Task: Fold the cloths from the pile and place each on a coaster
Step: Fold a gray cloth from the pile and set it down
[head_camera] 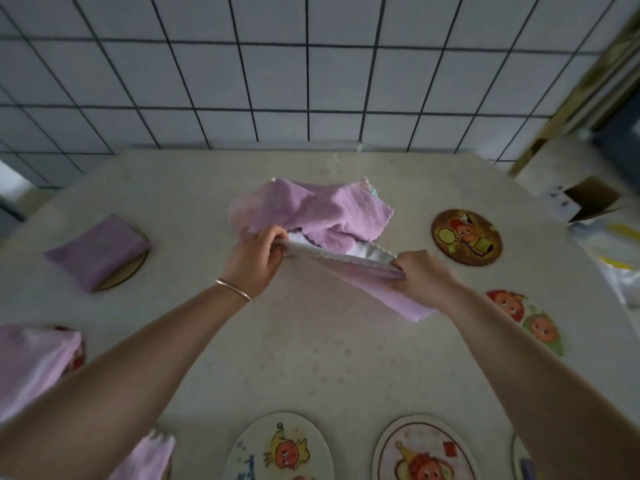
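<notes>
Fingers (273,233) of the left hand (254,261) curl around one end of a lilac cloth (363,275), while the right hand (420,277) pinches the other end, stretching its white scalloped edge taut between them above the table (311,358). At far left, a folded pink cloth (31,362) is cut off by the frame and hides nearly all of the coaster beneath it. Behind it, a folded purple cloth (95,252) covers most of a round coaster (133,271). A third pink cloth (149,455) at the bottom edge is partly hidden by the left forearm, which carries a thin bracelet (233,289). Just beyond the hands lies the crumpled pile (311,209) of lilac cloths. Two cartoon coasters (280,448) (424,452) are cropped at the bottom. To the right sit a dark round coaster (467,237) and a pale one (526,320), blurred. Both arms reach forward, wrists angled inward.
</notes>
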